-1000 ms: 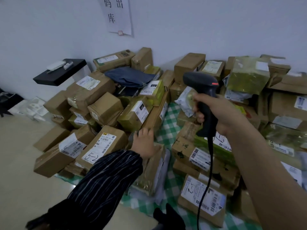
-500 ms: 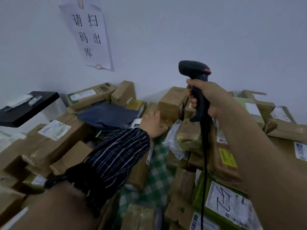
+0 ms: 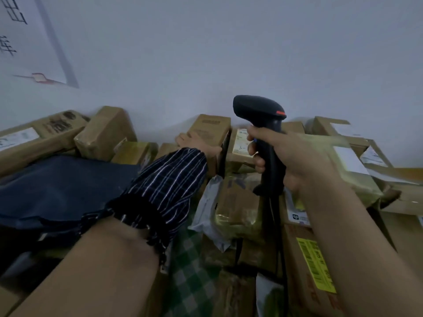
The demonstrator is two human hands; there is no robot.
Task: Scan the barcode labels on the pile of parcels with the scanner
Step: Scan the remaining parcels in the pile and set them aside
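Observation:
A pile of brown cardboard parcels (image 3: 105, 131) with white labels lies against the wall. My right hand (image 3: 295, 156) grips the handle of a black barcode scanner (image 3: 263, 115), head raised and pointing left, its cable hanging down. My left hand (image 3: 199, 143), in a striped sleeve, reaches far into the pile and rests on an upright brown box (image 3: 209, 126) at the back. Whether its fingers grip the box I cannot see. A box with a white label (image 3: 240, 145) sits just behind the scanner.
A dark blue soft bag (image 3: 57, 186) lies on the parcels at left. A grey poly mailer (image 3: 206, 213) and a box with a yellow label (image 3: 313, 264) lie lower down. Green checked cloth (image 3: 190, 280) shows between parcels. A paper sign (image 3: 27, 42) hangs on the wall.
I have leaned in closer to the pile. My left hand moved from the front boxes up to the brown box at the back. The scanner stayed raised in my right hand.

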